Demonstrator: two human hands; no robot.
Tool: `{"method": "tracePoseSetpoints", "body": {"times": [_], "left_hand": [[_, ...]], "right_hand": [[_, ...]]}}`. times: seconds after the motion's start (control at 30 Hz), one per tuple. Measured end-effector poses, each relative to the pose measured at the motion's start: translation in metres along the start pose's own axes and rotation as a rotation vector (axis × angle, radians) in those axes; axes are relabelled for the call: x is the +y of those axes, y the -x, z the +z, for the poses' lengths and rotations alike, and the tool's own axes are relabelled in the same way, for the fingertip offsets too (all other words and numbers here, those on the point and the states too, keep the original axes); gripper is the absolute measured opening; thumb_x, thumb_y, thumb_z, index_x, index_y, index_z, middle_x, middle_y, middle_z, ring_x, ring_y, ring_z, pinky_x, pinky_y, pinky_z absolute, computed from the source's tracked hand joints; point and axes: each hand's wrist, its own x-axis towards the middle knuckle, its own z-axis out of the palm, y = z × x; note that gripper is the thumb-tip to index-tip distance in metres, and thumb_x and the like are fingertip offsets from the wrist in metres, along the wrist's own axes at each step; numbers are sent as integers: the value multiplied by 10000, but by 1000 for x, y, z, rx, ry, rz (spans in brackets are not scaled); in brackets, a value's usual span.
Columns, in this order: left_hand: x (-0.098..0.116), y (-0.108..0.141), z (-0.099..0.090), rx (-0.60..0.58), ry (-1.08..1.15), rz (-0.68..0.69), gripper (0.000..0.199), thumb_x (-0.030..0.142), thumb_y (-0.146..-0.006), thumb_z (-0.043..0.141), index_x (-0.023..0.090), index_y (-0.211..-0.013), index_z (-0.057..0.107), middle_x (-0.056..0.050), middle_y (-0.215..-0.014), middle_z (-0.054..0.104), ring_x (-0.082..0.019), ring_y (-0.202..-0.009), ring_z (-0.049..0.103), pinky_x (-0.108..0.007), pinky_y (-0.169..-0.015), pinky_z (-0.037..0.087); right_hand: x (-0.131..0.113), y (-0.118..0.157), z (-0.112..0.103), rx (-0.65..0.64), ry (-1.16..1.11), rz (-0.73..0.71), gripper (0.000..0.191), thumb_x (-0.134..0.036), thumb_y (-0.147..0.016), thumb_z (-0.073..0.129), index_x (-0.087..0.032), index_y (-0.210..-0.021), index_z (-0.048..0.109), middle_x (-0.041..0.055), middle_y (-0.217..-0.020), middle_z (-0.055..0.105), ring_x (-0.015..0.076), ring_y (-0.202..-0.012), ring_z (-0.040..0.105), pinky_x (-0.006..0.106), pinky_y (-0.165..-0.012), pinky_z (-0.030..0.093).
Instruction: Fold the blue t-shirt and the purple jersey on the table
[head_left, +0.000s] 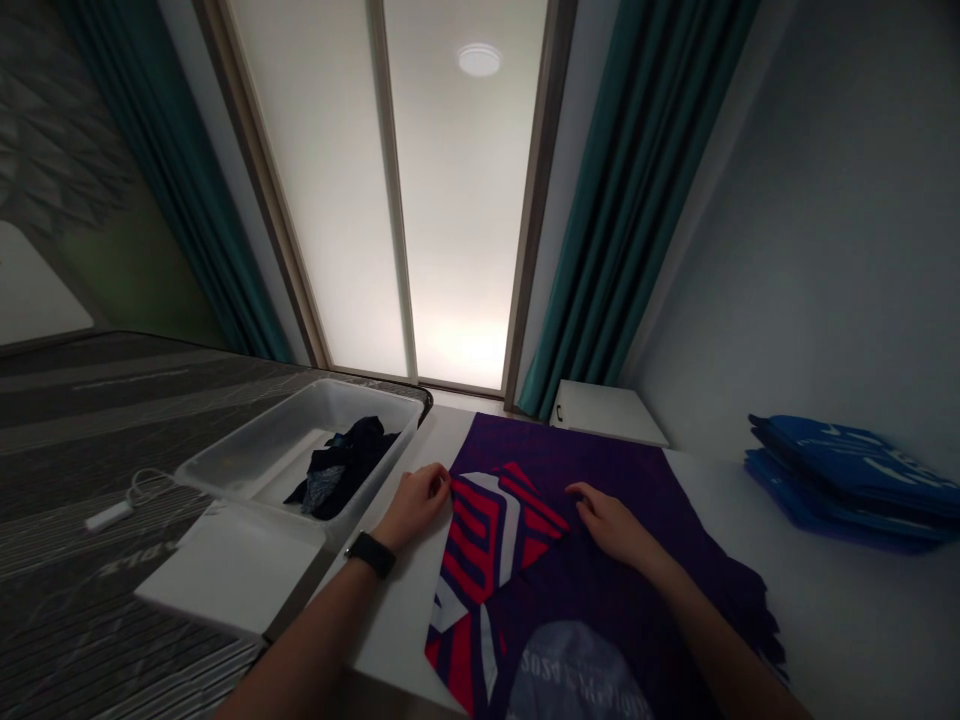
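Note:
A large purple printed cloth (600, 590), perhaps a garment, lies spread on the white table. A red, white and purple striped part (487, 530) is folded over along its left side, and a grey patch with lettering (574, 670) shows near the front. At the left edge of the cloth, my left hand (424, 497), with a black watch on the wrist, is closed in a pinch on the fabric. My right hand (611, 522) hovers over or rests lightly on the purple area right of the striped fold, thumb and forefinger apart, holding nothing visible.
Left of the table stands a clear plastic bin (247, 440) with dark clothing (349, 465) inside. A stack of folded blue fabric items (855, 480) sits at the right. Beyond the table are a white cabinet (607, 410), teal curtains (637, 200) and frosted doors (457, 220).

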Motion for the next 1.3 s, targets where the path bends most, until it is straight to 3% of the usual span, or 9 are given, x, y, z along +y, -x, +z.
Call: {"method": "tracePoseSetpoints", "body": {"times": [0.1, 0.2, 0.3, 0.43, 0.6, 0.73, 0.87, 1.3], "left_hand": [[14, 17, -5, -104, -21, 76, 221, 302, -919, 395, 201, -811, 560, 6, -693, 612, -157, -631, 553, -309, -717, 396], [35, 36, -14, -286, -50, 183, 203, 302, -922, 404, 205, -820, 550, 3, -742, 619, -148, -647, 551, -317, -780, 399], [55, 52, -25, -424, -112, 281, 177, 332, -907, 463, 212, -811, 551, -4, -775, 629, -156, -688, 569, -304, -787, 398], [72, 69, -38, -528, -211, 355, 155, 370, -853, 569, 222, -810, 558, 7, -780, 643, -171, -736, 611, -322, -832, 388], [73, 83, -43, -561, -316, 383, 153, 354, -797, 615, 216, -780, 551, 10, -791, 660, -186, -745, 638, -345, -834, 398], [68, 87, -41, -546, -370, 400, 22, 229, -816, 549, 217, -797, 551, 7, -814, 676, -188, -765, 654, -350, -833, 415], [65, 90, -43, -544, -390, 414, 91, 185, -861, 491, 211, -793, 545, 5, -817, 682, -182, -747, 662, -348, -819, 435], [43, 100, -56, -571, -402, 373, 99, 144, -826, 504, 207, -758, 538, 9, -762, 652, -163, -689, 627, -313, -761, 439]], "right_hand": [[-2, 14, 5, 83, 108, -42, 373, -233, -901, 357, -184, -1190, 587, 112, -1126, 662, 230, -1045, 619, 355, -927, 444], [-9, 31, 19, 168, 235, -99, 444, -310, -929, 379, -172, -1329, 513, 136, -1327, 552, 257, -1233, 499, 410, -1035, 378], [-13, 45, 34, 108, 294, -144, 537, -421, -953, 367, -202, -1442, 398, 96, -1504, 387, 249, -1400, 305, 446, -1128, 272], [-12, 51, 40, 9, 341, -133, 609, -519, -968, 271, -213, -1494, 302, 70, -1563, 263, 234, -1445, 199, 486, -1172, 157], [-13, 50, 35, -44, 367, -118, 682, -593, -955, 195, -196, -1506, 253, 45, -1576, 196, 218, -1456, 151, 465, -1184, 116], [-11, 49, 37, -11, 362, -128, 669, -590, -956, 194, -211, -1503, 262, 36, -1573, 210, 213, -1454, 163, 462, -1185, 113], [-7, 49, 39, 7, 355, -141, 660, -589, -958, 197, -220, -1498, 279, 34, -1573, 221, 214, -1453, 168, 464, -1186, 113], [-9, 51, 37, 5, 363, -144, 607, -580, -964, 204, -283, -1478, 330, 36, -1562, 267, 209, -1445, 199, 469, -1180, 149]]}}
